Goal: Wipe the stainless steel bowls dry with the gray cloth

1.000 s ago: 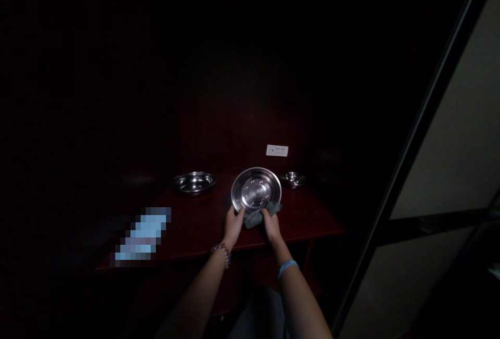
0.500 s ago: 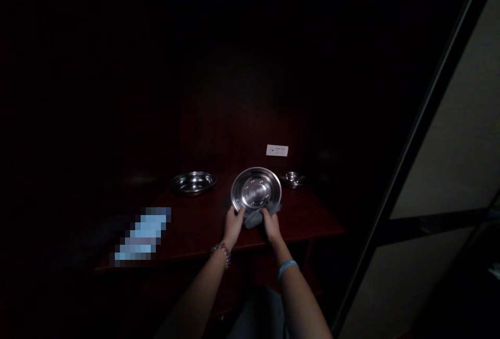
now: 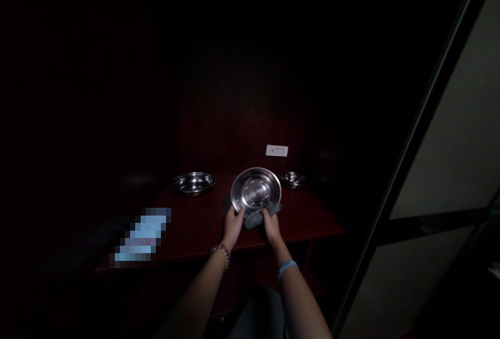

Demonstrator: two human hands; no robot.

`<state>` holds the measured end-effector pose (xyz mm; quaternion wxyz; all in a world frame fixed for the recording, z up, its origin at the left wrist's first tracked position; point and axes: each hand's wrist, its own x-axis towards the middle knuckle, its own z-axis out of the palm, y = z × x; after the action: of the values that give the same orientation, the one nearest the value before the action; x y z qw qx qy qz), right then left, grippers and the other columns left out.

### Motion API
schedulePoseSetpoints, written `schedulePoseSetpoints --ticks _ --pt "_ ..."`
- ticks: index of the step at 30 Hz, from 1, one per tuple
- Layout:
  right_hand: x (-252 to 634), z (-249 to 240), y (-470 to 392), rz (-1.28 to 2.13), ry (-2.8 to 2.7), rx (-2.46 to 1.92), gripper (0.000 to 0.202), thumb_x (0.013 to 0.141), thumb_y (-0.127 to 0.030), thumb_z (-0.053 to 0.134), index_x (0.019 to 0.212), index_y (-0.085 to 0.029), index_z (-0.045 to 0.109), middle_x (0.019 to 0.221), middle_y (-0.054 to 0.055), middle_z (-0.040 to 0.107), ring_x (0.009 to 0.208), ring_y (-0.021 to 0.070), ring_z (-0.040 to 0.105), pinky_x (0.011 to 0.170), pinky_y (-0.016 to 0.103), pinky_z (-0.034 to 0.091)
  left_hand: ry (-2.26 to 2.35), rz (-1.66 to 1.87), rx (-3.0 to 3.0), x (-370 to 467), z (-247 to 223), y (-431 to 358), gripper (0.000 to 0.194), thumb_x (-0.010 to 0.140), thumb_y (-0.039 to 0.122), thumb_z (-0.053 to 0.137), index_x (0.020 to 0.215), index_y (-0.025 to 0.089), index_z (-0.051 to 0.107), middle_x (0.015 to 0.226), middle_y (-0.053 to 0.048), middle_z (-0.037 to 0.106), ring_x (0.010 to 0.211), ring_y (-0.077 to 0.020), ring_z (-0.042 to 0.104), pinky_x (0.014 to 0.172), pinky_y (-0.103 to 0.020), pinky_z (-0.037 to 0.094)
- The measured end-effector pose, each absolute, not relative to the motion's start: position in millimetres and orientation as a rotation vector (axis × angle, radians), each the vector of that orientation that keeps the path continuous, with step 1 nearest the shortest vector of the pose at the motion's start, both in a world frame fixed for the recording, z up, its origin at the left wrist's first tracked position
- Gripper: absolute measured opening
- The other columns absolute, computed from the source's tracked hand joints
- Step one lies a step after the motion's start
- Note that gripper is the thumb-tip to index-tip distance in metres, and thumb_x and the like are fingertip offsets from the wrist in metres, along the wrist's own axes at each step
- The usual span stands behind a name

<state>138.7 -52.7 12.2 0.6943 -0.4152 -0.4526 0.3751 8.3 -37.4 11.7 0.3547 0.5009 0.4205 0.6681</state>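
A round shiny metal basin is held up, tilted so that its inside faces me, above the dark red shelf. My left hand grips its lower left rim, thumb on the inner side. With my right hand I hold a grey cloth against the lower right rim. The cloth hangs between the two hands and covers part of the bottom edge. The fingers behind the basin and cloth are hidden.
Another metal basin rests on the shelf to the left, and smaller metal bowls at the back right. A pixelated bright object lies front left. A white socket panel is on the back wall. A sliding door's edge slants at right.
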Motion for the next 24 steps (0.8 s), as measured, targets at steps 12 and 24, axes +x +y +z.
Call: schedulePoseSetpoints --ticks 12,24 --pt "138.3 11.3 -52.3 0.841 -1.000 -0.939 0.033 0.072 -0.037 0.062 0.097 -0.017 0.071 0.109 0.007 0.075 0.106 0.0234 0.066 0.096 0.031 0.048 1.086 1.728 1.297 8.5 12.0 -37.0 0.038 0.076 0.032 0.061 0.109 0.014 0.068 0.109 -0.013 0.075 0.101 -0.0254 0.068 0.092 -0.037 0.050" --pt "138.3 10.9 -52.1 0.831 -0.995 -0.935 0.028 0.072 -0.036 0.062 0.091 -0.018 0.072 0.105 0.006 0.076 0.103 0.0232 0.067 0.096 0.031 0.049 1.111 1.717 1.287 7.8 11.0 -36.4 0.035 0.075 0.032 0.061 0.105 0.014 0.068 0.106 -0.011 0.075 0.098 -0.0245 0.068 0.089 -0.035 0.050"
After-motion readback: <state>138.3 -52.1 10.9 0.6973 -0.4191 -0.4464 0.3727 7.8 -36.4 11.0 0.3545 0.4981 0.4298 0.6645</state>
